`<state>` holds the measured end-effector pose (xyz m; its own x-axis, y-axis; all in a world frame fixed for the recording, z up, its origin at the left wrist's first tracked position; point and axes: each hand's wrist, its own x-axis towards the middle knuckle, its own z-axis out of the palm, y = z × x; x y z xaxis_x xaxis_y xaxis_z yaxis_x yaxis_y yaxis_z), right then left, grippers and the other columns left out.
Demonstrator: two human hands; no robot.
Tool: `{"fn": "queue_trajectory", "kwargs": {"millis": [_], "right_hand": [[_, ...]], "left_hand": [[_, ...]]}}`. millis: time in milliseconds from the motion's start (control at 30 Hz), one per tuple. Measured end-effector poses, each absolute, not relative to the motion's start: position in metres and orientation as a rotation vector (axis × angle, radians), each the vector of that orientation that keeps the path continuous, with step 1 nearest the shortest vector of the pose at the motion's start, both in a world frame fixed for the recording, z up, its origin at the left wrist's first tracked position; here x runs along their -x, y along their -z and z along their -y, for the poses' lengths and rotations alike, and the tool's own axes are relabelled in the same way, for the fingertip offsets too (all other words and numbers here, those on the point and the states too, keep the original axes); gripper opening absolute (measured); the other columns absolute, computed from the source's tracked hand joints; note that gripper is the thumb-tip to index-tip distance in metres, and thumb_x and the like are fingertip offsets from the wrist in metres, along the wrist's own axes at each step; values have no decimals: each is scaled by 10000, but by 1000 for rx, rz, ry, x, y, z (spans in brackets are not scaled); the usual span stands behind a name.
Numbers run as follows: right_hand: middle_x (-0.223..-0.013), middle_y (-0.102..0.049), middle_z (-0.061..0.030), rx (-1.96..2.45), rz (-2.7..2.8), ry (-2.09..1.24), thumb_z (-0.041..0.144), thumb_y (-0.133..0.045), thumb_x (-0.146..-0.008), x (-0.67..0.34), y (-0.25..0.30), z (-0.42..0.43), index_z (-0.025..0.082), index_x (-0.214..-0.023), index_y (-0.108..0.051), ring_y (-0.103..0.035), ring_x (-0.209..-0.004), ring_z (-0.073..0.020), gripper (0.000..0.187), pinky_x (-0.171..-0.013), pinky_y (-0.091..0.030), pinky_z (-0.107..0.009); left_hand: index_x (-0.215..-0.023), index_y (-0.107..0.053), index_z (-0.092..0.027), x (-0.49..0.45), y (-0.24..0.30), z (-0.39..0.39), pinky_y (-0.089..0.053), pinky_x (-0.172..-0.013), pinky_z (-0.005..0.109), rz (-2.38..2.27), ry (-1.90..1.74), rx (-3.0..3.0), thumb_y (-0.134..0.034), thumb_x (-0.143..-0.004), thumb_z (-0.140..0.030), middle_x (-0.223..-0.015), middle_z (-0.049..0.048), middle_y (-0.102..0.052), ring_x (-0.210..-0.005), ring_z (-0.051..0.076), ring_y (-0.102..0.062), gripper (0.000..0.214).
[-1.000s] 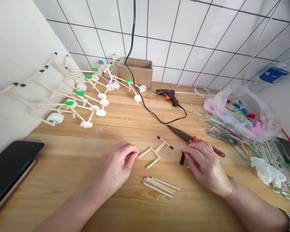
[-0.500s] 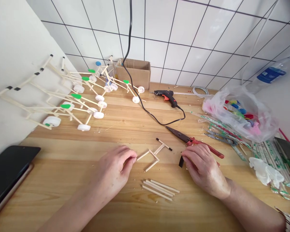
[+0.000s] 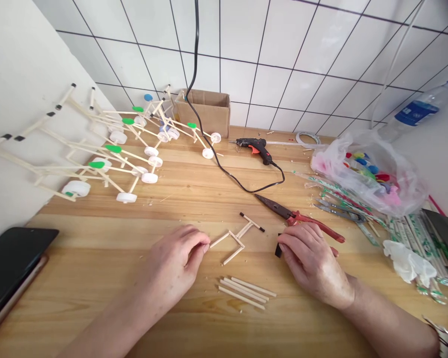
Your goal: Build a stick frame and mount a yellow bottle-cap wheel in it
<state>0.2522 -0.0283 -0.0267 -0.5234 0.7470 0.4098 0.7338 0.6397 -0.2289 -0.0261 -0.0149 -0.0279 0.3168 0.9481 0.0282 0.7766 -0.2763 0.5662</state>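
A small frame of glued wooden sticks [image 3: 236, 238] lies on the table, a crossbar with black-tipped ends at its far side. My left hand [image 3: 179, 258] is closed in a pinch at the free end of the frame's left stick. On the other side, my right hand [image 3: 313, 266] rests on the table, fingers closed on a short black strip [image 3: 278, 248] that is partly hidden by the fingertips. Beyond that hand lie red-handled long-nose pliers [image 3: 287, 211], their lower handle partly covered. Several loose wooden sticks [image 3: 246, 292] lie side by side between my forearms.
Several stick-built models with white wheels [image 3: 127, 197] stand back left, beside a cardboard box [image 3: 209, 119]. A black glue gun [image 3: 259, 149] trails its cord over the table. At right are a plastic bag [image 3: 406, 189], snips [image 3: 339, 211] and wrapped sticks. A phone [image 3: 15, 263] lies left.
The view has shifted very slightly. Both hands, the stick frame and the black strip keep nearly the same places.
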Motion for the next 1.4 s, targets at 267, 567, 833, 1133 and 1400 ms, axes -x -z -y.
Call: {"fn": "queue_trajectory", "kwargs": {"millis": [267,567,833,1133,1400], "right_hand": [[-869,-632,-104,1157,2386,-37,35,-479,-837,-249,25,28,146,-901,-617,-572,-806,-225,189,-737,-457,-405],[-872,-634,-95,1155,2380,-21,36,-471,-845,-249,25,28,163,-909,-609,-571,-799,-219,198,-731,-460,-406],[-891,-629,-98,1147,2399,-31,29,-472,-844,-252,27,29,162,-921,-600,-568,-817,-226,200,-742,-450,-414],[-864,-638,-99,1142,2387,-17,34,-471,-838,-249,25,29,155,-891,-619,-580,-787,-223,198,-719,-461,-406],[-873,-639,-95,1147,2393,-22,36,-461,-843,-249,25,29,168,-900,-613,-578,-791,-221,209,-723,-459,-407]], "left_hand": [[-742,-612,-214,26,26,16,-456,-659,289,-1511,-530,-2155,-436,-864,-208,-780,15,-659,-730,177,-611,214],[-755,-613,-214,26,26,15,-456,-669,285,-1520,-565,-2127,-456,-860,-197,-789,10,-666,-743,176,-623,189],[-747,-619,-202,25,24,13,-464,-667,283,-1516,-593,-2133,-466,-847,-189,-776,9,-671,-734,174,-628,183],[-738,-618,-204,25,25,13,-462,-651,286,-1535,-556,-2134,-470,-837,-174,-767,12,-673,-710,174,-626,181],[-746,-616,-213,25,26,13,-458,-656,285,-1538,-552,-2136,-477,-841,-183,-778,10,-669,-721,176,-623,171]]}}
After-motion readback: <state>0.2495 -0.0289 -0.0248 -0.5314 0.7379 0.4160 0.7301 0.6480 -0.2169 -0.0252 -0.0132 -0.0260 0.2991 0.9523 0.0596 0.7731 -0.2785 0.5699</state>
